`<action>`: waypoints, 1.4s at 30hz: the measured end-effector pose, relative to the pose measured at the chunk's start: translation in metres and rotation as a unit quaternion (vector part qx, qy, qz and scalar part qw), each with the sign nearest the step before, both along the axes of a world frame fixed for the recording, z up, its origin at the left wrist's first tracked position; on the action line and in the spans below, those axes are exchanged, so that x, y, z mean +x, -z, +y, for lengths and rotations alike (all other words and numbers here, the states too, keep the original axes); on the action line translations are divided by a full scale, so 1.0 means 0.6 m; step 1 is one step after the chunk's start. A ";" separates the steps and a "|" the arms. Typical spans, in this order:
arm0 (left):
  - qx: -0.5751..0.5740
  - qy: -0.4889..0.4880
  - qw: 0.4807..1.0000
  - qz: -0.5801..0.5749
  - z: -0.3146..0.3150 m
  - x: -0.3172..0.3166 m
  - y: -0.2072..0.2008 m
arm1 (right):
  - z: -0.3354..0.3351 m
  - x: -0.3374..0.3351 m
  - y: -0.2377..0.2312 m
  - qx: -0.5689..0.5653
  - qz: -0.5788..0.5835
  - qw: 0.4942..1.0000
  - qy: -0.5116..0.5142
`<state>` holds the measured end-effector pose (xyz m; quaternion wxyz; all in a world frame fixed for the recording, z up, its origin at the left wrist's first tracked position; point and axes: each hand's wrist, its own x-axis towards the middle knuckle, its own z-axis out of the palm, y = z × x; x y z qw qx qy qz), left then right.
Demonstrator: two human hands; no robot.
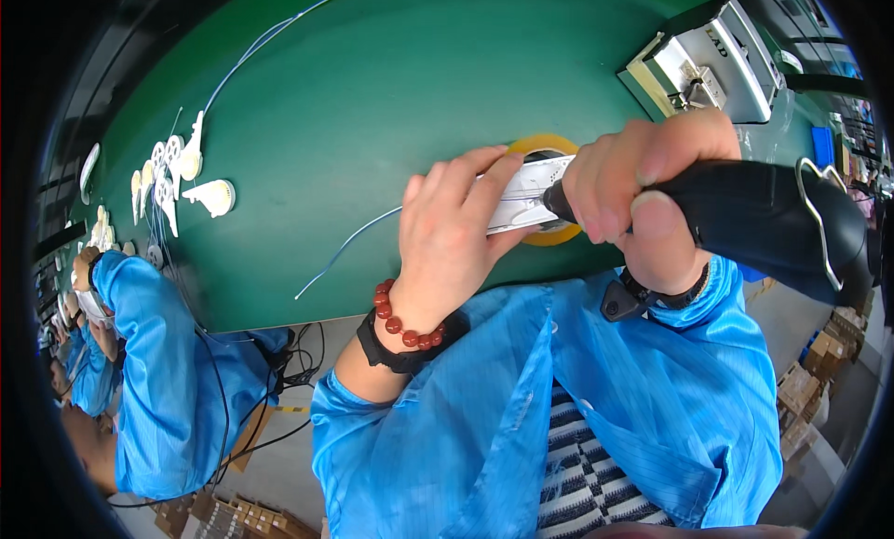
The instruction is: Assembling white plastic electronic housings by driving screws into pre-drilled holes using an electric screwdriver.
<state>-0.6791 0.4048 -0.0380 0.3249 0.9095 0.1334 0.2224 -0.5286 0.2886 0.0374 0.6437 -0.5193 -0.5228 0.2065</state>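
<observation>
Head view: a narrow white part is gripped in your half-curled left hand; your right hand clenches a black driver.

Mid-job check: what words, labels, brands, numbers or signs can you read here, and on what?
Boxy white device, upper right: short dark lettering, left unquoted.
Cardboard boxes, lower right: any print too small to read.
Black handheld tool and white casing: no lettering I can make out.
</observation>
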 end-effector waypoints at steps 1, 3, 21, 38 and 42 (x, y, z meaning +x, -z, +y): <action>-0.003 0.003 1.000 0.005 0.000 0.001 -0.001 | -0.001 -0.005 -0.001 0.005 0.010 1.000 0.003; 0.001 0.006 1.000 -0.005 0.001 0.005 0.003 | -0.005 -0.005 -0.002 -0.001 0.004 1.000 0.004; 0.004 0.004 1.000 -0.003 -0.008 -0.006 0.004 | -0.004 -0.033 0.005 0.024 0.117 0.992 -0.043; 0.133 0.021 0.990 -0.046 0.064 0.033 -0.057 | -0.117 0.026 0.023 0.037 0.050 0.998 0.033; 0.259 -0.061 0.956 -0.122 0.172 0.141 -0.103 | -0.166 0.020 0.083 -0.057 0.052 0.992 0.096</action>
